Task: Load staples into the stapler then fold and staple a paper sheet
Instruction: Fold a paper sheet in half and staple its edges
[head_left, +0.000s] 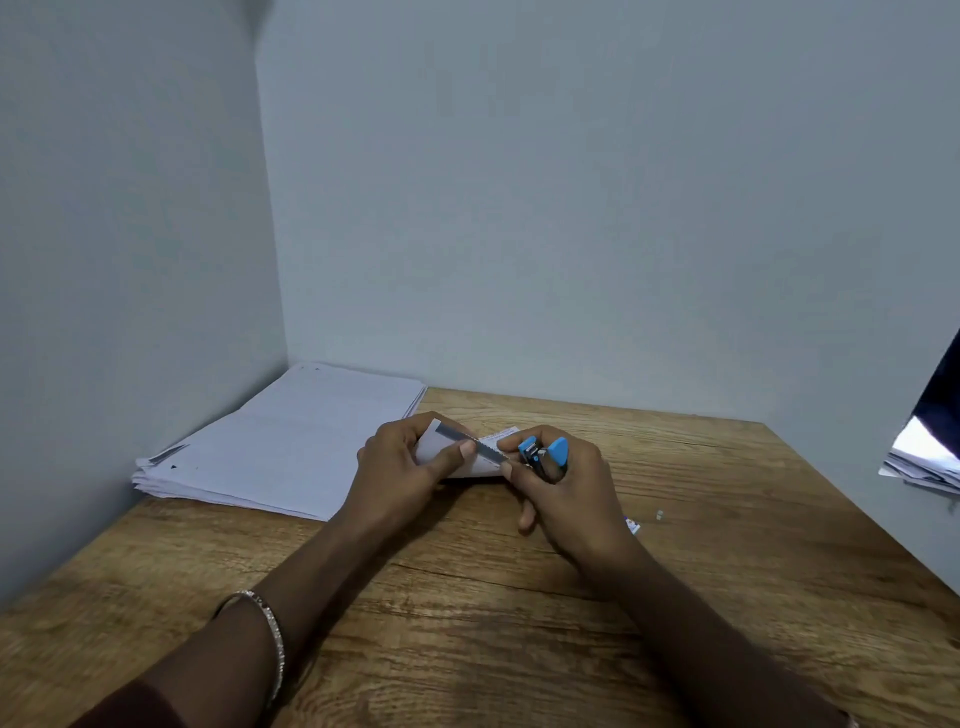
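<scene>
Fingers (457, 451) of my left hand (400, 462) are curled in, the thumb pressing a thin grey strip of staples (480, 449) against a small white packet (434, 447) that I hold in the same hand. Whether that packet is a box or folded paper I cannot tell. The strip slants down to the right, and its far end reaches the front of the stapler (545, 454); whether it sits inside the channel is hidden from me.

My right hand (566, 493) is wrapped round the stapler's dark body, with the blue top tilted up and open towards the strip. Both hands are close together, just above the wooden table (467, 597) near its middle.

The stack of paper (291, 447) lies flat at the back left corner of the table, against the wall and just beside my left hand. A bracelet (275, 639) circles my left wrist. To the right of my right hand lie a small printed scrap (632, 526) and a tiny pale bit (660, 514) — both too small to make out.
</scene>
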